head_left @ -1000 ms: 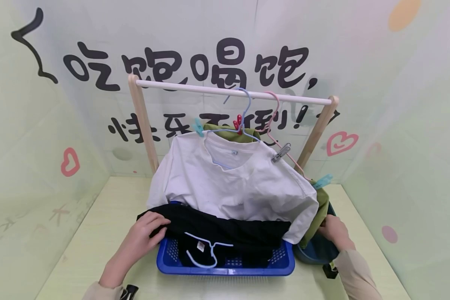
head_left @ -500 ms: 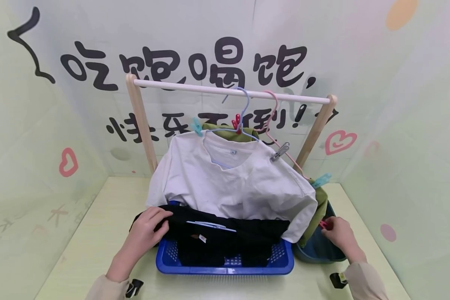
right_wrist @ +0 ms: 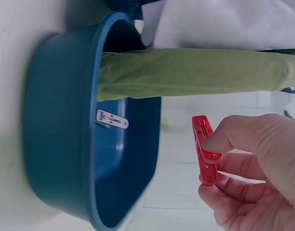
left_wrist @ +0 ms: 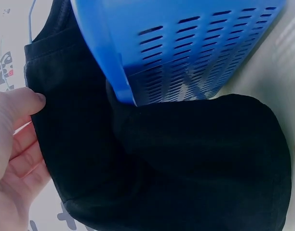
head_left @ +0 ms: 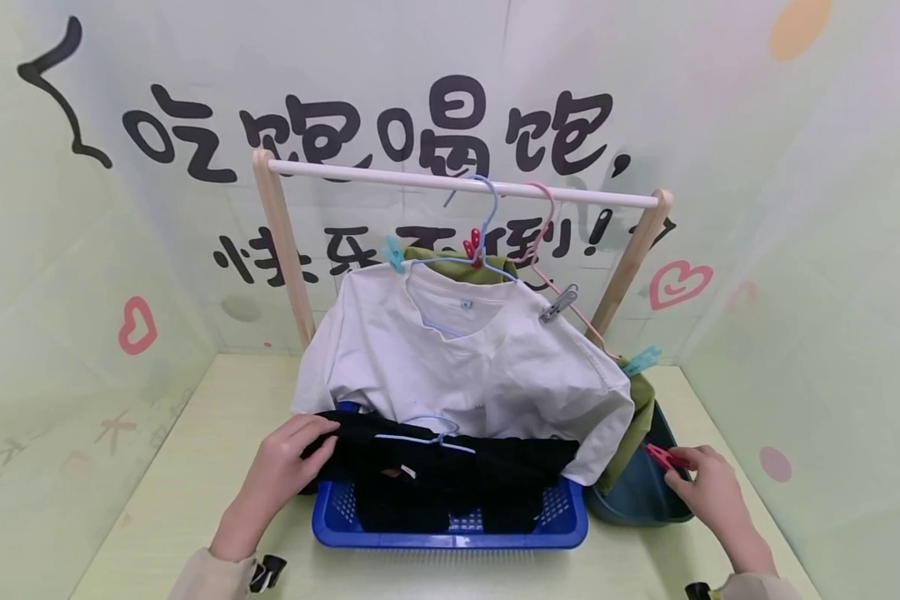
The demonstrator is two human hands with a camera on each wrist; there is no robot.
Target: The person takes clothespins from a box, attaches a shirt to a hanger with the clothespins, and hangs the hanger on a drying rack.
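Observation:
My left hand pinches the shoulder edge of a black shirt, thumb over the cloth and fingers behind, as the left wrist view shows. The shirt lies across a blue plastic basket, and one sleeve hangs down outside it. A light-blue hanger is inside the shirt, its hook tipped away toward the rack. To the right, my right hand grips a red clothespin between thumb and fingers, above the side of a dark-teal basin. In the basin is a pale clothespin.
Behind the basket stands a rack with a white rail. On it hang a white shirt and a green garment on a pink hanger, with several clothespins. The green sleeve dips into the basin. Printed walls enclose the tabletop.
My right hand has come up out of the basin with the red clothespin and moved right. The hanger's hook has swung from pointing toward me to pointing away. My left hand keeps its hold.

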